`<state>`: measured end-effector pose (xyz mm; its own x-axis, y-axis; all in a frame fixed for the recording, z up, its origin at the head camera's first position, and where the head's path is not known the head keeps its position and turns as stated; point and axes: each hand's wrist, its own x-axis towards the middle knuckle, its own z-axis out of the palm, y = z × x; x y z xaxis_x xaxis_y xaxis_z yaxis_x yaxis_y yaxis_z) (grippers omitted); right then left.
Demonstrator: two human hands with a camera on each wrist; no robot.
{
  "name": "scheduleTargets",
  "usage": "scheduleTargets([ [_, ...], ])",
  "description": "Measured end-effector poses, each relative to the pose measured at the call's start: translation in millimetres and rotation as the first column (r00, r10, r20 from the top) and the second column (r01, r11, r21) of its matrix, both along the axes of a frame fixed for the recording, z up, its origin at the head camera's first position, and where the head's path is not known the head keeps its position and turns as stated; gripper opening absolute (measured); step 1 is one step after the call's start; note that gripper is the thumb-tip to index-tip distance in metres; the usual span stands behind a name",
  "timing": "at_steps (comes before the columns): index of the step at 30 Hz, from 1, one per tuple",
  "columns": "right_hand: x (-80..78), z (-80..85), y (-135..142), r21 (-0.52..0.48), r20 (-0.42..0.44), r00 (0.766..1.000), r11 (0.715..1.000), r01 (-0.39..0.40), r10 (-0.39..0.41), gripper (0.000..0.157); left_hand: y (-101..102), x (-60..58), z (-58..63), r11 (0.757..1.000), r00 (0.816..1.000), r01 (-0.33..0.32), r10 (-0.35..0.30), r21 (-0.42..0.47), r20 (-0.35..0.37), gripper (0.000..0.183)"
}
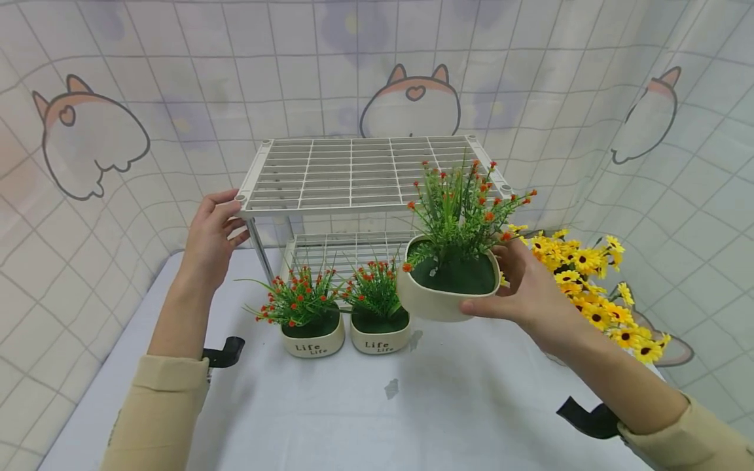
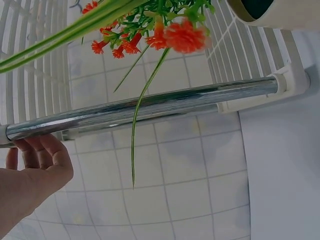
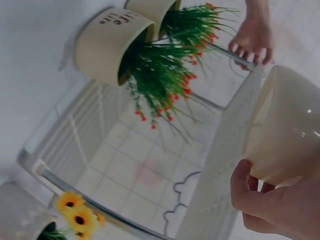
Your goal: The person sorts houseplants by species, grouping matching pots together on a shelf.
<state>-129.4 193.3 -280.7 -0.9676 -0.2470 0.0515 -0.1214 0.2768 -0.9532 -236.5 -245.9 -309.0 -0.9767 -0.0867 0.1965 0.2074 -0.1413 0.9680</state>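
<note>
My right hand (image 1: 533, 294) grips a cream flowerpot (image 1: 432, 304) by its right side, thumb on the front wall. Red-flowered green plants (image 1: 456, 203) fill this pot, held up in front of the white two-tier wire shelf rack (image 1: 353, 210). In the right wrist view, the fingers (image 3: 242, 182) lie against the pot's glossy wall. My left hand (image 1: 209, 242) holds the rack's upper front-left corner, its fingers around the top of the chrome post (image 2: 150, 106). Two similar pots, a left one (image 1: 312, 341) and a middle one (image 1: 379, 339), stand before the lower tier, both lettered "Life".
Yellow flowers (image 1: 589, 261) stand at the right, behind my right forearm; their pot (image 3: 25, 212) shows in the right wrist view. A white cloth (image 1: 330, 418) covers the table. Grid-patterned curtains (image 1: 306, 78) with cartoon animals surround it. Black straps (image 1: 224, 353) sit at my wrists.
</note>
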Motion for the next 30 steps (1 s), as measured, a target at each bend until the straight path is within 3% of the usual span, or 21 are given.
scheduleTargets([
  [9, -13.9, 34.6, -9, 0.051, -0.094, 0.996, 0.999, 0.007, -0.002, 0.087, 1, 0.6, 0.3, 1.0, 1.0, 0.002, -0.002, -0.002, 0.008, 0.025],
  [17, -43.6, 59.5, -22, 0.047, -0.165, 0.986, 0.998, 0.044, -0.036, 0.084, 0, 0.6, 1.7, 1.0, 1.0, 0.004, -0.004, 0.003, 0.008, 0.026],
  [21, -65.6, 64.8, -29, 0.056, -0.167, 0.984, 0.996, 0.063, -0.053, 0.088, -1, 1.3, 1.7, 1.0, 1.0, 0.006, -0.006, 0.005, 0.008, 0.026],
  [30, -108.2, 62.9, -45, -0.042, -0.115, 0.992, 0.998, 0.054, -0.059, 0.087, 0, 1.4, 0.0, 1.0, 1.0, 0.009, -0.009, 0.004, -0.004, 0.025],
])
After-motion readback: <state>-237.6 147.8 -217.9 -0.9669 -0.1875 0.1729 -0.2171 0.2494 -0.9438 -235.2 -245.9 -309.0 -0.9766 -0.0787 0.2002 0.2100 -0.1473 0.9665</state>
